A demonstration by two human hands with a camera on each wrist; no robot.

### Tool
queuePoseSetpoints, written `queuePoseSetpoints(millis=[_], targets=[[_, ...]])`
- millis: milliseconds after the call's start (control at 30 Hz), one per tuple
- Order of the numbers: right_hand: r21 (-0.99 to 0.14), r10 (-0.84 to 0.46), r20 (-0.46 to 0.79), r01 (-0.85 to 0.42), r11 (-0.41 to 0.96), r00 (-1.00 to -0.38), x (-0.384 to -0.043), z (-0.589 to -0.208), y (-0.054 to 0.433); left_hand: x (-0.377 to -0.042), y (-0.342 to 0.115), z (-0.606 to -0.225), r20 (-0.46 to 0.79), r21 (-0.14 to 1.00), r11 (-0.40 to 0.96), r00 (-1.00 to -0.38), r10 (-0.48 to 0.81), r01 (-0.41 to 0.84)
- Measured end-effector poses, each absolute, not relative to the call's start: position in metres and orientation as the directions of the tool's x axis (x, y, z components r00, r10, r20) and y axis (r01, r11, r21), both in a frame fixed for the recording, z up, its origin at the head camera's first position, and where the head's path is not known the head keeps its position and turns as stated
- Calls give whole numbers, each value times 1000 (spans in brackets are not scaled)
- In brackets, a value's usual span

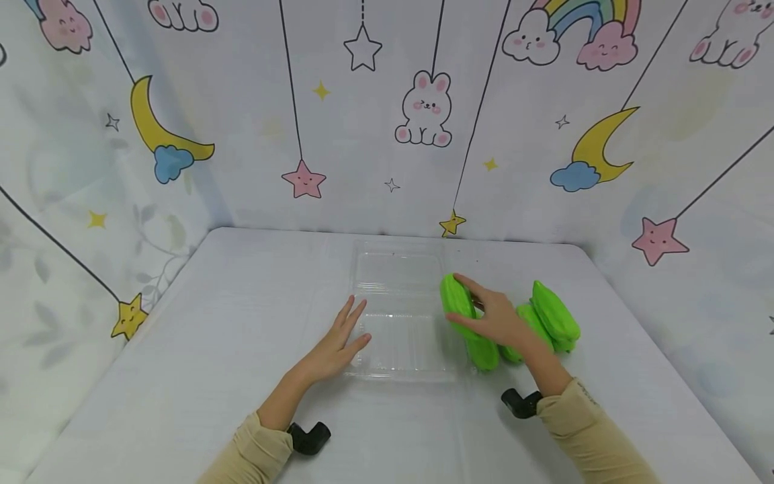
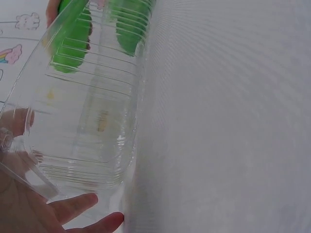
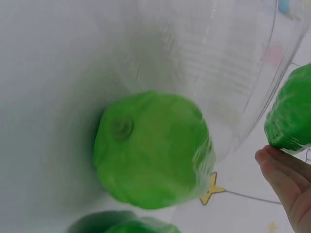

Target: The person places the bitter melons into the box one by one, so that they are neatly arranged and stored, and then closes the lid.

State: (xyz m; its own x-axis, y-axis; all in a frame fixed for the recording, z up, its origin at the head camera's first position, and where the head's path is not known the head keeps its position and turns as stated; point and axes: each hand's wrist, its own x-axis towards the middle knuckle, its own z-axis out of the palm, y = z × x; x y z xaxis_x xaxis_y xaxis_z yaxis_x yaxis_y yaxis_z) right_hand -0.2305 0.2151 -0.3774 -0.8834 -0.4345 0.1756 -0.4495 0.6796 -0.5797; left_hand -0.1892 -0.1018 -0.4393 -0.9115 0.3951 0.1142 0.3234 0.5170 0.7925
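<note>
A see-through plastic box [image 1: 402, 346] lies with its lid folded back on the white table. My left hand [image 1: 326, 353] is at the box's left side with its fingers spread and fairly straight; in the left wrist view, fingers [image 2: 75, 206] show beside the clear wall. My right hand [image 1: 498, 319] grips a long bright green packet [image 1: 456, 299] between thumb and fingers, raised at the box's right edge. Under it, another green packet [image 1: 484, 354] lies beside the box. In the right wrist view the held packet [image 3: 294, 111] has a shiny, wrinkled film.
More green packets [image 1: 555, 316] lie in a pile to the right of my right hand. Black curved pieces [image 1: 310, 438] sit at both wrists, by the beige sleeves [image 1: 250, 450]. A printed cloth [image 1: 363, 121] with cartoon figures rises behind the table.
</note>
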Motion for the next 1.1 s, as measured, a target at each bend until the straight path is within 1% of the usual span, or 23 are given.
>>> queuePoseSetpoints(millis=[233,900,1100], targets=[[-573,-457,207,-486,660,-865,-231,-381,201,-190,-102,-440,117,793,517,-913,390,322],[-601,-489,193,-496,627,-851,-229,-389,167,-190,-102,-438,131,796,505,-910,393,333],[-583,-501,173,-498,641,-848,-225,-391,158,-190,-102,-439,131,794,507,-909,396,335]])
